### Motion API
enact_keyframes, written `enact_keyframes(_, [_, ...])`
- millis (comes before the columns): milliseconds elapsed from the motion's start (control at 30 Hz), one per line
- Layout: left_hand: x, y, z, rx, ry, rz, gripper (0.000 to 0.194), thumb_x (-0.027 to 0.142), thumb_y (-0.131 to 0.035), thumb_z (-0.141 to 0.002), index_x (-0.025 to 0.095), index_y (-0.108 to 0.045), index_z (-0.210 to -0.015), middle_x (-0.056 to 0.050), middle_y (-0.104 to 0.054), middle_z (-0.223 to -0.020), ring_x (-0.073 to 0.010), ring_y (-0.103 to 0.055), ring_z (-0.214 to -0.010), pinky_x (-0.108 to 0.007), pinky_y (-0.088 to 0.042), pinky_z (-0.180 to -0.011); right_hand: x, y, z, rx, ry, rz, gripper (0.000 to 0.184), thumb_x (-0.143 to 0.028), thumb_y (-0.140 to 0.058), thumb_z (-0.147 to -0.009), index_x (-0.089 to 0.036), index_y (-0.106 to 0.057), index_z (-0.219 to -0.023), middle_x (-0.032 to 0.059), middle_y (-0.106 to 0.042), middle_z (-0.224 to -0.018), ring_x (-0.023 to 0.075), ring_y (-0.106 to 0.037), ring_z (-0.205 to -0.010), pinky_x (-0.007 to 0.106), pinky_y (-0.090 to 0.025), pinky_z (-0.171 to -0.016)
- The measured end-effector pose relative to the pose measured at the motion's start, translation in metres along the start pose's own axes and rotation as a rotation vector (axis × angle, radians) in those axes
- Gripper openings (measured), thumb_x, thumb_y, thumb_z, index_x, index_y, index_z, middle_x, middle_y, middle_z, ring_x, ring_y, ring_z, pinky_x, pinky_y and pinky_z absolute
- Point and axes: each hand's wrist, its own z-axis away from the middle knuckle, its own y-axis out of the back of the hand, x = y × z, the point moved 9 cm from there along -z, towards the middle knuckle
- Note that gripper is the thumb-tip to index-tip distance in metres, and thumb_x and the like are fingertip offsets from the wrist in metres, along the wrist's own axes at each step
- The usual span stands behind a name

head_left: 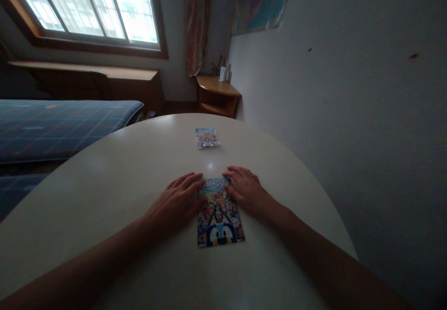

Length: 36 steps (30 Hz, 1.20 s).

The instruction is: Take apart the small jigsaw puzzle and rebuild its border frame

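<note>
A colourful picture sheet or thin booklet, printed with a blue cartoon dog's face and crowded small figures, lies flat on the white round table. My left hand rests along its upper left edge, fingers stretched out and touching the border. Along the upper right edge lies my right hand, its fingers spread and the tips on the sheet's corner. Neither hand grips or lifts it. Farther off on the table is a smaller, slightly creased paper or packet with a similar print.
A bed with a blue plaid cover stands beyond the table's left edge. The white wall runs close along the right. In the far corner is a wooden corner stand, with a window at the upper left.
</note>
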Motion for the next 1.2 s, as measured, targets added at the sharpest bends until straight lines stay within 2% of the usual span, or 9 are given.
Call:
enact_keyframes(133, [-0.001,-0.004,-0.002,0.001,-0.026,-0.021,0.042,0.035,-0.049,-0.099,0.019,-0.053,-0.138,-0.008,-0.054,-0.146,-0.0289,-0.046,-0.135,-0.05,-0.041,-0.112,0.007,0.001,0.001,-0.039,0.0,0.031,0.042,-0.037,-0.044,-0.1,-0.018,-0.053,-0.137,0.0129,-0.045,-0.151,0.0248,-0.036,-0.142,0.046,-0.026,-0.118])
enact_keyframes(233, [-0.001,-0.004,-0.003,0.006,-0.034,-0.029,0.041,0.033,-0.051,-0.098,0.019,-0.055,-0.137,-0.007,-0.057,-0.143,-0.0292,-0.048,-0.133,-0.051,-0.043,-0.111,0.0,0.002,0.006,-0.122,0.06,0.027,0.059,-0.05,-0.046,-0.098,-0.014,-0.044,-0.145,0.0161,-0.036,-0.157,0.0275,-0.027,-0.147,0.048,-0.022,-0.12])
enact_keyframes(333, [0.001,-0.001,-0.003,0.019,-0.044,-0.038,0.041,0.032,-0.053,-0.096,0.019,-0.056,-0.135,-0.007,-0.058,-0.142,-0.0289,-0.05,-0.131,-0.05,-0.044,-0.11,-0.017,0.001,0.015,-0.232,0.157,-0.023,0.094,-0.07,-0.058,-0.083,-0.013,-0.032,-0.153,0.0183,-0.022,-0.163,0.0317,-0.014,-0.152,0.05,-0.018,-0.122])
enact_keyframes(400, [0.002,0.0,-0.003,0.026,-0.048,-0.042,0.04,0.031,-0.054,-0.096,0.019,-0.057,-0.134,-0.007,-0.058,-0.141,-0.0286,-0.05,-0.13,-0.05,-0.044,-0.11,-0.029,-0.002,0.022,-0.314,0.229,-0.061,0.115,-0.077,-0.066,-0.071,-0.013,-0.024,-0.157,0.0183,-0.014,-0.165,0.0336,-0.006,-0.152,0.051,-0.014,-0.123])
enact_keyframes(500, [0.002,0.001,-0.003,0.035,-0.056,-0.034,0.041,0.031,-0.054,-0.096,0.02,-0.056,-0.135,-0.007,-0.058,-0.14,-0.0283,-0.05,-0.13,-0.049,-0.044,-0.11,-0.041,-0.008,0.031,-0.388,0.293,-0.082,0.13,-0.08,-0.071,-0.061,-0.013,-0.016,-0.159,0.0165,-0.01,-0.166,0.0355,0.002,-0.152,0.051,-0.008,-0.123])
enact_keyframes(733, [0.005,0.0,-0.004,0.009,-0.078,0.013,0.041,0.028,-0.05,-0.097,0.02,-0.055,-0.137,-0.007,-0.057,-0.141,-0.0277,-0.048,-0.131,-0.048,-0.042,-0.111,-0.04,-0.012,0.031,-0.373,0.281,-0.077,0.133,-0.08,-0.071,-0.06,-0.012,-0.014,-0.159,0.0154,-0.01,-0.166,0.036,0.001,-0.152,0.049,-0.007,-0.124])
enact_keyframes(900, [0.005,0.001,-0.005,-0.011,-0.079,0.023,0.045,0.035,-0.056,-0.095,0.022,-0.054,-0.138,-0.007,-0.056,-0.142,-0.029,-0.046,-0.133,-0.049,-0.041,-0.112,-0.041,-0.009,0.03,-0.374,0.269,-0.066,0.131,-0.08,-0.071,-0.061,-0.011,-0.017,-0.158,0.0148,-0.011,-0.166,0.0343,-0.001,-0.153,0.048,-0.005,-0.124])
enact_keyframes(1033, [0.006,0.001,-0.005,-0.035,-0.067,0.02,0.05,0.037,-0.058,-0.093,0.024,-0.051,-0.141,-0.005,-0.054,-0.145,-0.0292,-0.045,-0.136,-0.049,-0.039,-0.114,-0.043,-0.007,0.031,-0.357,0.289,-0.063,0.125,-0.077,-0.071,-0.063,-0.017,-0.018,-0.159,0.0122,-0.011,-0.166,0.0338,-0.001,-0.153,0.049,-0.006,-0.124])
enact_keyframes(1200, [0.008,0.003,-0.004,-0.042,-0.071,0.027,0.06,0.05,-0.059,-0.091,0.027,-0.047,-0.145,-0.004,-0.05,-0.149,-0.0305,-0.042,-0.138,-0.051,-0.037,-0.115,-0.042,-0.006,0.032,-0.328,0.303,-0.075,0.122,-0.072,-0.074,-0.065,-0.02,-0.017,-0.159,0.0124,-0.016,-0.165,0.0338,-0.004,-0.153,0.052,-0.01,-0.123])
